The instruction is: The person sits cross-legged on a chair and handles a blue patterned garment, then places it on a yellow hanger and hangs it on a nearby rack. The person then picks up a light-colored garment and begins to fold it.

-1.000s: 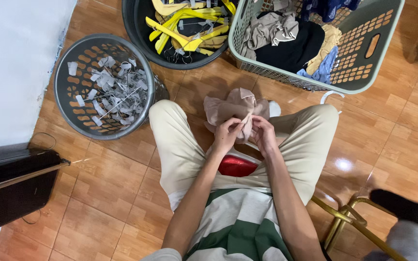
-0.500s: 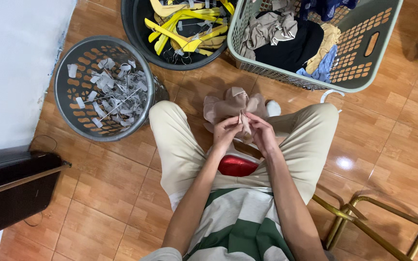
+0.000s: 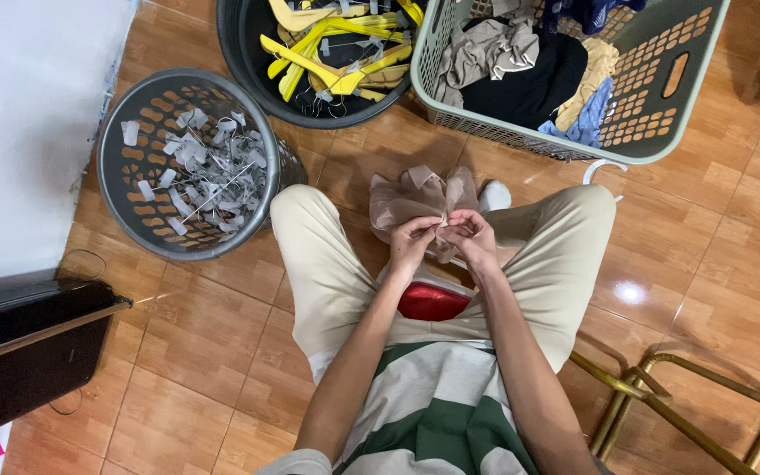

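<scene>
Beige garment (image 3: 420, 200), just right of the grey tag basket (image 3: 188, 163), sits pinched by both hands' fingers (image 3: 428, 230); small, steady pulls seem wise.

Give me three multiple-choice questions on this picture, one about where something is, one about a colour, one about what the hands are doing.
1. Where is the round grey basket of paper tags?
A. beside the left knee
B. on the lap
C. behind the person

2. What colour are most hangers in the black tub?
A. red
B. yellow
C. white

3. What are the left hand and right hand doing?
A. resting on the floor
B. holding a hanger
C. pinching the beige cloth together

Answers: 1 A, it stands on the tiles by that knee. 2 B, yellow dominates. 3 C, both hands' fingers meet on the cloth.
</scene>
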